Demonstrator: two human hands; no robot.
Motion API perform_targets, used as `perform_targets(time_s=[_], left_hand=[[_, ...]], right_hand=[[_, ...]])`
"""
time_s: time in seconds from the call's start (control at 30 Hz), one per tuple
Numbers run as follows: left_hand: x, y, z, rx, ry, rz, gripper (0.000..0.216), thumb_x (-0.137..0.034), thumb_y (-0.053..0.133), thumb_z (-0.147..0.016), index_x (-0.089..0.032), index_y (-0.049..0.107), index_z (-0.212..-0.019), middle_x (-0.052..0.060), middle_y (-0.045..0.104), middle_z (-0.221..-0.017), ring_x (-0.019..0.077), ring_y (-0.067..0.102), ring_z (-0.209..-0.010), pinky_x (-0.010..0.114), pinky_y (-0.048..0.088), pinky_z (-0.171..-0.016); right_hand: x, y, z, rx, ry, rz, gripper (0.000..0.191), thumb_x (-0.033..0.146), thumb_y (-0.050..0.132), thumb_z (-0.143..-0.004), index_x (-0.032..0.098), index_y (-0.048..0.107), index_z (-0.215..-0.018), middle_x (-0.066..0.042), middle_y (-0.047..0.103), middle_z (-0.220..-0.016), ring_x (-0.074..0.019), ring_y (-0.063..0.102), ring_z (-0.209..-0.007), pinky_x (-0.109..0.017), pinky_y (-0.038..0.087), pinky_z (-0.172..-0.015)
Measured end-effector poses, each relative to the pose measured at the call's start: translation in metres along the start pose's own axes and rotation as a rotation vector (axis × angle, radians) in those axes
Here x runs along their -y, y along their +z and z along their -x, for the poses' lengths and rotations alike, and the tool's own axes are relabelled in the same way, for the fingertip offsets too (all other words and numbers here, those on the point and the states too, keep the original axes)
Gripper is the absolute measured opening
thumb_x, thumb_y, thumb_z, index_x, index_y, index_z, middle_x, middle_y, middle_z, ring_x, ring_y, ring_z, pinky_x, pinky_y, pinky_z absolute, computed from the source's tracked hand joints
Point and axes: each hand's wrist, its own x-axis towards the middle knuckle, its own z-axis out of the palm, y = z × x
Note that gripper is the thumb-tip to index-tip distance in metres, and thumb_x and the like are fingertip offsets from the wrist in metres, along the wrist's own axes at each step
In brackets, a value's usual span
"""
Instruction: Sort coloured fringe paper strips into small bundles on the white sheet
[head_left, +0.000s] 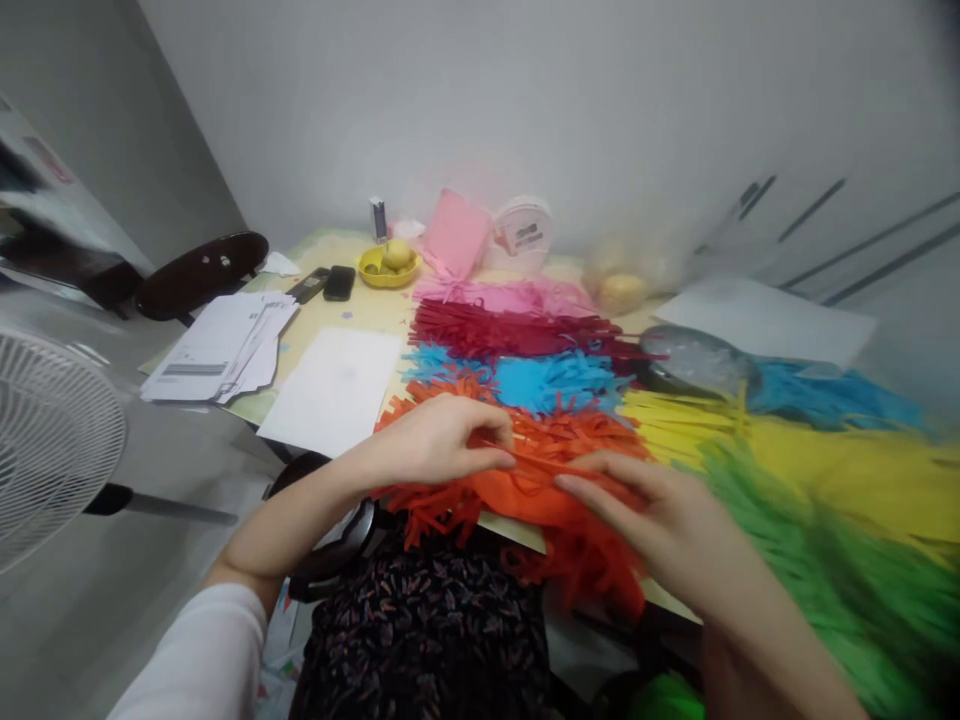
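A pile of orange fringed paper (525, 490) lies at the table's near edge and hangs over it. My left hand (442, 440) rests on this pile with fingers curled, pinching orange strips. My right hand (660, 520) comes in from the right, its fingers pressed together on the same orange strips, fingertips nearly meeting those of the left hand. Behind the orange lie blue fringed paper (547, 380), dark red fringed paper (510, 330) and pink fringed paper (510, 295). Yellow fringed paper (825, 450) and green fringed paper (840, 570) spread to the right, blurred.
A white sheet (334, 385) and a stack of printed papers (225, 345) lie on the left. At the back are two phones (326, 284), a yellow bowl of fruit (386, 265), a pink bag (454, 235) and a round white container (525, 230). A fan (52, 440) stands left, a dark chair (199, 272) beyond.
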Motion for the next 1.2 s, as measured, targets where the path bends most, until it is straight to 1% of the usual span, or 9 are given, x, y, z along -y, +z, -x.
perform_targets(time_s=[0.07, 0.17, 0.4, 0.53, 0.7, 0.83, 0.97, 1.1, 1.2], left_hand=[[0.002, -0.003, 0.0, 0.04, 0.012, 0.04, 0.014, -0.028, 0.062, -0.087, -0.015, 0.064, -0.082, 0.0, 0.064, -0.076, 0.0118, 0.055, -0.069, 0.022, 0.038, -0.064], [0.007, -0.005, 0.001, 0.066, 0.0, 0.13, 0.019, -0.032, 0.065, -0.085, -0.014, 0.064, -0.079, -0.001, 0.061, -0.072, 0.0112, 0.054, -0.066, 0.022, 0.038, -0.062], [0.016, 0.015, 0.005, -0.068, -0.092, 0.754, 0.027, -0.038, 0.067, -0.085, -0.012, 0.062, -0.087, 0.004, 0.068, -0.069, 0.0127, 0.065, -0.063, 0.026, 0.052, -0.065], [0.018, 0.021, 0.006, -0.132, -0.062, 0.901, 0.031, -0.036, 0.07, -0.084, -0.01, 0.07, -0.1, 0.004, 0.069, -0.069, 0.0123, 0.066, -0.062, 0.025, 0.053, -0.065], [0.023, 0.027, 0.008, -0.182, -0.041, 0.939, 0.021, -0.03, 0.07, -0.082, -0.01, 0.074, -0.084, 0.007, 0.072, -0.073, 0.0107, 0.064, -0.059, 0.024, 0.052, -0.064], [0.03, 0.036, 0.005, -0.248, -0.046, 1.041, 0.016, -0.027, 0.069, -0.078, -0.011, 0.07, -0.075, 0.004, 0.069, -0.066, 0.009, 0.059, -0.052, 0.024, 0.05, -0.061], [0.032, 0.039, 0.005, -0.258, -0.044, 1.093, 0.019, -0.03, 0.071, -0.076, -0.012, 0.065, -0.074, 0.003, 0.066, -0.065, 0.0087, 0.057, -0.052, 0.024, 0.048, -0.06], [0.029, 0.036, 0.008, -0.237, -0.047, 0.946, 0.028, -0.036, 0.073, -0.077, -0.014, 0.057, -0.07, 0.001, 0.063, -0.063, 0.0089, 0.056, -0.055, 0.023, 0.045, -0.06], [0.023, 0.033, 0.011, -0.291, -0.015, 0.767, 0.039, -0.033, 0.074, -0.078, -0.018, 0.042, -0.062, -0.003, 0.055, -0.058, 0.0085, 0.053, -0.056, 0.022, 0.043, -0.06]], right_hand=[[0.001, -0.001, -0.002, -0.016, 0.015, -0.021, 0.041, 0.063, 0.063, -0.079, 0.024, 0.072, -0.068, -0.003, 0.072, -0.067, -0.0217, 0.067, -0.061, -0.031, 0.056, -0.062], [0.001, 0.001, -0.001, -0.104, 0.024, -0.051, 0.042, 0.064, 0.067, -0.075, 0.024, 0.073, -0.067, -0.005, 0.074, -0.071, -0.0222, 0.069, -0.065, -0.03, 0.056, -0.064], [-0.006, 0.011, 0.009, -0.25, 0.153, -0.299, 0.027, 0.05, 0.075, -0.074, 0.024, 0.078, -0.08, -0.005, 0.074, -0.066, -0.0205, 0.07, -0.056, -0.029, 0.059, -0.056], [-0.014, 0.019, 0.015, -0.286, 0.179, -0.387, 0.02, 0.041, 0.075, -0.077, 0.026, 0.079, -0.089, -0.004, 0.077, -0.074, -0.0205, 0.072, -0.063, -0.031, 0.061, -0.064], [-0.013, 0.031, 0.012, -0.408, 0.135, -0.574, 0.012, 0.034, 0.077, -0.072, 0.025, 0.073, -0.065, -0.003, 0.072, -0.07, -0.0179, 0.068, -0.061, -0.028, 0.057, -0.058], [-0.01, 0.037, 0.009, -0.411, 0.199, -0.643, 0.009, 0.03, 0.074, -0.073, 0.024, 0.071, -0.066, -0.002, 0.07, -0.066, -0.0168, 0.065, -0.055, -0.028, 0.055, -0.055], [-0.015, 0.037, 0.011, -0.38, 0.17, -0.596, 0.01, 0.031, 0.069, -0.075, 0.023, 0.072, -0.069, -0.004, 0.071, -0.072, -0.0189, 0.066, -0.061, -0.03, 0.055, -0.057], [-0.017, 0.033, 0.012, -0.33, 0.11, -0.528, 0.021, 0.038, 0.066, -0.08, 0.023, 0.071, -0.067, -0.004, 0.07, -0.07, -0.0177, 0.064, -0.059, -0.027, 0.053, -0.054], [-0.013, 0.03, 0.012, -0.314, 0.077, -0.324, 0.015, 0.035, 0.069, -0.081, 0.024, 0.068, -0.071, -0.002, 0.07, -0.071, -0.0173, 0.066, -0.065, -0.025, 0.054, -0.06]])
